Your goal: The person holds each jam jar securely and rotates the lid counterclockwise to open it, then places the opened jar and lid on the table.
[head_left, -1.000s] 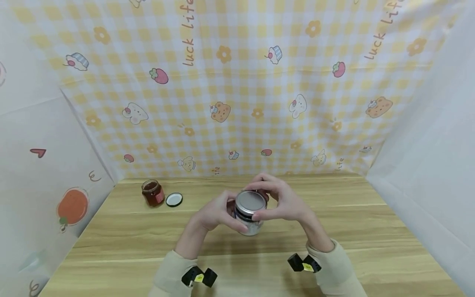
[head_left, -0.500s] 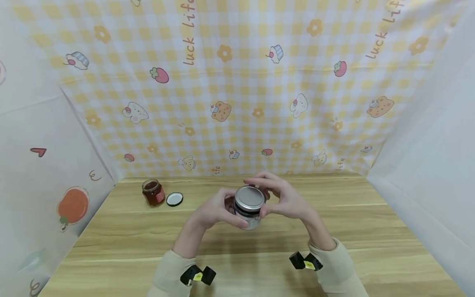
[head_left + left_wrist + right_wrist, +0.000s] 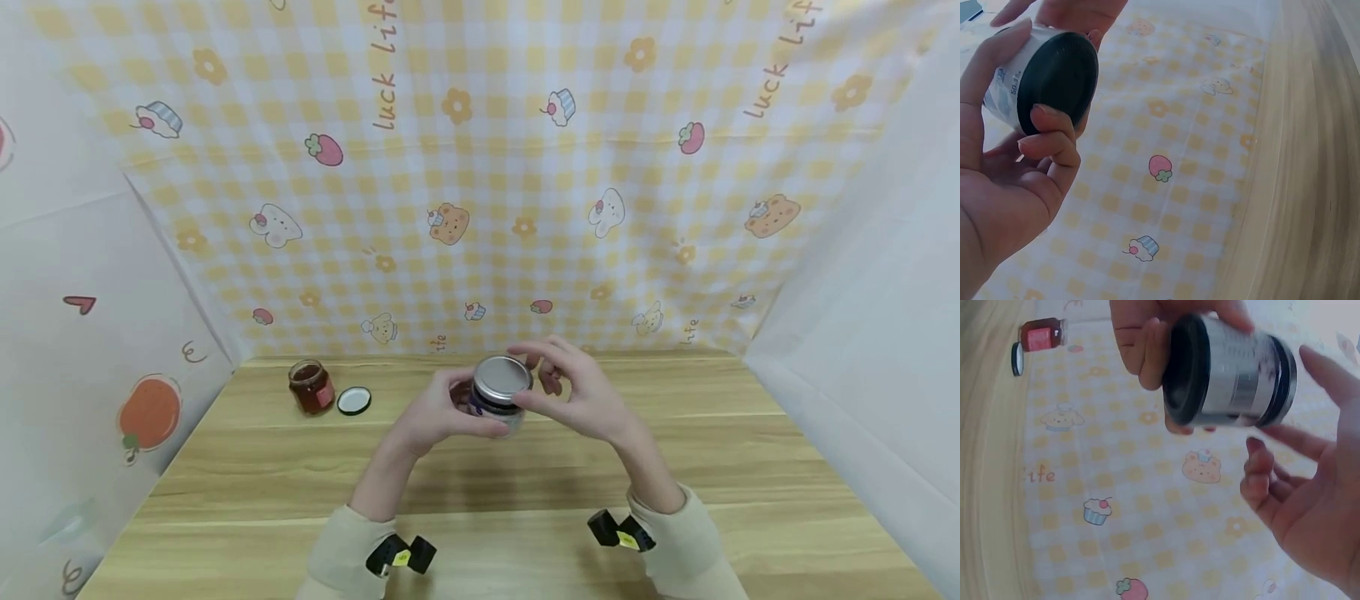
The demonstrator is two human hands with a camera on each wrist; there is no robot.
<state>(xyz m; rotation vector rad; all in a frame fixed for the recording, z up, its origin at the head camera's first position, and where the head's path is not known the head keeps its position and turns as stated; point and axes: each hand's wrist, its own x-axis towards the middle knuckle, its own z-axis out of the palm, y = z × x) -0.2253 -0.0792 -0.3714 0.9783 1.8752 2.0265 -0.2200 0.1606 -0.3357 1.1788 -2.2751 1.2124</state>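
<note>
A glass jar (image 3: 498,414) with dark contents, a white label and a silver lid (image 3: 502,378) is held up above the table. My left hand (image 3: 442,414) grips its body, thumb across the front. In the left wrist view the dark bottom of the jar (image 3: 1060,81) faces the camera, with curled fingers of the left hand below it. My right hand (image 3: 581,392) is spread around the lid, thumb and forefinger at opposite sides of its rim. From the right wrist view, a gap shows between that thumb (image 3: 1329,372) and the lid, and the other fingers are bent loosely.
At the back left of the wooden table (image 3: 675,467) stands an uncovered jar (image 3: 311,388) of reddish-brown contents with a red label. Beside it lies a lid (image 3: 354,401), white inside up. A yellow checked cloth (image 3: 495,167) hangs behind the table, with white sheets at both sides.
The jar has risen and shifted slightly left in my left hand. The right hand's fingers have loosened from around the lid and spread wider.
</note>
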